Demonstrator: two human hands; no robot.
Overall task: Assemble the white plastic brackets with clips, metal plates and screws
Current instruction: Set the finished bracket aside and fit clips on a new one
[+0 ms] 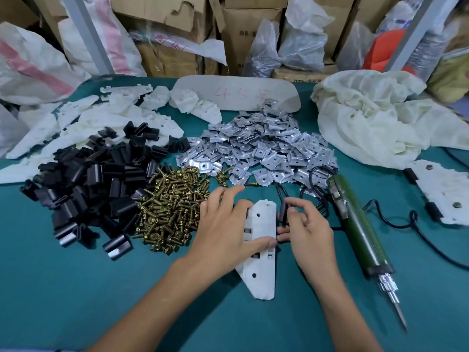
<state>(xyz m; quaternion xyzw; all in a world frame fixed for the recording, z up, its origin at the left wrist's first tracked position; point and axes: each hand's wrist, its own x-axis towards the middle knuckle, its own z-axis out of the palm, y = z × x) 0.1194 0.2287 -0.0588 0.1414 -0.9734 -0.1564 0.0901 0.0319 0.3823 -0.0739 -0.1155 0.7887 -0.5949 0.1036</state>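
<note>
Bracket [264,222] pressed flat under spread left hand [223,224]; right hand [309,229] pinches black clip [283,212] at edge.

Assembly workshop: heaped screws [172,212], metal plates [258,148], stacked cartons [167,21] behind.

1. My left forearm comes up from the bottom edge, angled up and to the right, with the wrist straight.
2. My left hand [223,224] lies palm down, fingers spread and nearly straight. Its thumb stretches right, pressing on the white bracket [265,280].
3. My right forearm enters from the lower right, leaning left.
4. My right hand [308,232] is curled, thumb and fingertips pinching a black clip [283,212].
</note>
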